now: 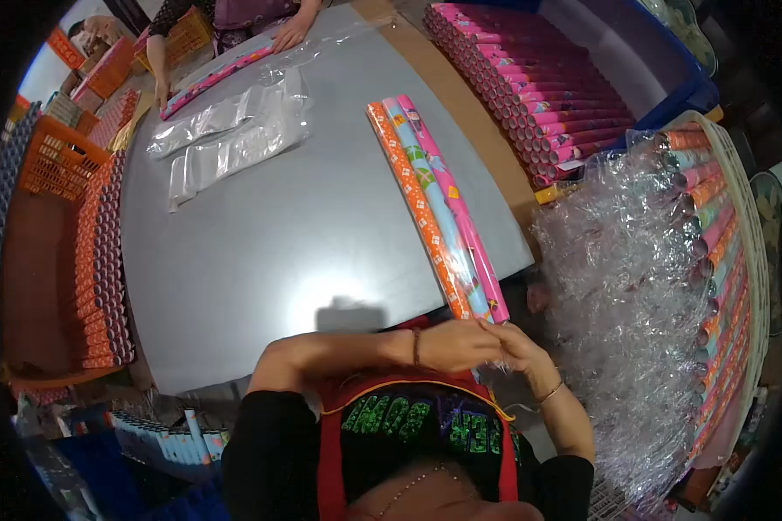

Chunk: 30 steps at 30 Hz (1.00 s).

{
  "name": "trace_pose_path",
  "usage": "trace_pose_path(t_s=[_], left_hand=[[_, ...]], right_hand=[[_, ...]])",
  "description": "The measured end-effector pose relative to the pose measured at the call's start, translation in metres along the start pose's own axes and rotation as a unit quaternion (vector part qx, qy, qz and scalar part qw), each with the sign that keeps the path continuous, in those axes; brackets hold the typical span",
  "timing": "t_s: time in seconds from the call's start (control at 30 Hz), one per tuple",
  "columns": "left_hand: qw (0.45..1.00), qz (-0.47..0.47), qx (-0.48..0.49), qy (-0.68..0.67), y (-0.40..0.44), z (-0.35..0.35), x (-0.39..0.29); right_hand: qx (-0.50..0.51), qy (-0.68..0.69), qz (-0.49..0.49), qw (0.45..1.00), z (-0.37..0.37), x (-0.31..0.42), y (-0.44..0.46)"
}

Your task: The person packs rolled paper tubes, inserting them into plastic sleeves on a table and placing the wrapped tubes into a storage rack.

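3 gift-wrap rolls (pixel 434 208) are lying side by side on the right of the gray table (pixel 235 260): an orange roll (pixel 416 208) with white marks, a light blue roll (pixel 444 227) and a pink roll (pixel 456 217). The left hand (pixel 456 345) and the right hand (pixel 521 350) are meeting just by the near ends. Their fingers are bending and overlapping; I cannot tell if they are pinching anything.

The rolls are looking light and stiff but slippery, so they are perhaps sliding easily, and hard squeezing is likely to be denting them. Holding all 3 around the middle is seeming best.

No brand is showing clearly on them. A white label (pixel 572 165) is sitting on the stacked pink rolls (pixel 530 95) at far right, too small to read. Green letters (pixel 387 419) are sparkling on the black shirt (pixel 274 451), but the words are not coming out clearly.
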State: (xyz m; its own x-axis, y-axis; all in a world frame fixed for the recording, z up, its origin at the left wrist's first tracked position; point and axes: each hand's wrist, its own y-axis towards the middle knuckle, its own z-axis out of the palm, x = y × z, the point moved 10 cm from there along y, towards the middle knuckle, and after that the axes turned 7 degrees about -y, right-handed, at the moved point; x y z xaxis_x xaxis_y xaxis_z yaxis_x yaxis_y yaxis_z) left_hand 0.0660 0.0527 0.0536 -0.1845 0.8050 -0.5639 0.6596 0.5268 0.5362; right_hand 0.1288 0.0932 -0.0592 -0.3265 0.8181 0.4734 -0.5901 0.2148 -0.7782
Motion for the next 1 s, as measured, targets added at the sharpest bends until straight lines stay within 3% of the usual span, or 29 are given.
trace_pose_path(t_s=[0.07, 0.1, 0.17, 0.2, 0.27, 0.3, 0.37, 0.43, 0.5, 0.57, 0.63, 0.7, 0.77, 0.83, 0.87, 0.9, 0.93, 1.0], left_hand=[[0.995, -0.006, -0.1, -0.005, -0.014, -0.045, 0.003], [0.995, -0.037, -0.089, -0.03, -0.022, -0.045, 0.024], [0.983, -0.091, -0.148, 0.062, -0.036, -0.086, 0.022], [0.983, -0.087, -0.151, 0.062, -0.042, -0.091, 0.021], [0.966, -0.232, -0.085, 0.075, -0.061, -0.088, 0.046], [0.966, -0.233, -0.087, 0.075, -0.064, -0.083, 0.045], [0.85, -0.463, -0.183, -0.173, -0.114, -0.059, 0.087], [0.839, -0.458, -0.216, -0.197, -0.12, -0.056, 0.091], [0.604, -0.504, -0.423, -0.45, -0.15, -0.038, 0.109], [0.592, -0.477, -0.453, -0.466, -0.134, -0.046, 0.103], [0.562, -0.427, -0.501, -0.502, -0.121, -0.055, 0.096], [0.55, -0.335, -0.531, -0.551, -0.119, -0.05, 0.106], [0.563, -0.249, -0.586, -0.527, -0.11, -0.063, 0.104], [0.827, -0.258, -0.444, -0.227, -0.101, -0.069, 0.094], [0.725, -0.235, -0.511, -0.397, -0.099, -0.066, 0.096], [0.584, -0.223, -0.558, -0.545, -0.1, -0.057, 0.09], [0.597, -0.226, -0.556, -0.532, -0.102, -0.058, 0.087], [0.618, -0.222, -0.542, -0.524, -0.09, -0.063, 0.08]], right_hand=[[0.043, 0.004, -0.008, 0.999, 0.006, -0.005, 0.001], [0.051, 0.01, -0.013, 0.999, -0.001, -0.006, 0.008], [0.031, 0.03, -0.026, 0.999, -0.005, -0.008, 0.012], [0.028, 0.027, -0.028, 0.999, -0.009, -0.004, 0.008], [0.049, 0.013, 0.0, 0.999, -0.004, -0.005, 0.0], [0.059, 0.004, 0.015, 0.998, -0.002, -0.007, -0.002], [0.034, -0.003, 0.011, 0.999, -0.01, -0.019, 0.005], [0.01, -0.011, 0.004, 1.0, -0.012, -0.022, 0.005], [-0.007, -0.073, 0.002, 0.997, -0.007, -0.018, -0.006], [-0.029, -0.09, -0.034, 0.995, 0.013, 0.005, -0.029], [0.015, -0.128, -0.003, 0.992, 0.012, -0.01, -0.04], [-0.002, -0.111, -0.033, 0.993, 0.02, -0.012, -0.045], [-0.001, -0.192, -0.004, 0.981, 0.028, -0.025, -0.058], [0.032, -0.149, -0.106, 0.983, 0.028, -0.037, -0.046], [0.02, -0.195, -0.098, 0.976, 0.038, -0.03, -0.061], [0.014, -0.246, -0.079, 0.966, 0.047, -0.027, -0.078], [-0.011, -0.221, -0.095, 0.971, 0.045, -0.029, -0.08], [-0.019, -0.295, -0.081, 0.952, 0.046, -0.041, -0.083]])
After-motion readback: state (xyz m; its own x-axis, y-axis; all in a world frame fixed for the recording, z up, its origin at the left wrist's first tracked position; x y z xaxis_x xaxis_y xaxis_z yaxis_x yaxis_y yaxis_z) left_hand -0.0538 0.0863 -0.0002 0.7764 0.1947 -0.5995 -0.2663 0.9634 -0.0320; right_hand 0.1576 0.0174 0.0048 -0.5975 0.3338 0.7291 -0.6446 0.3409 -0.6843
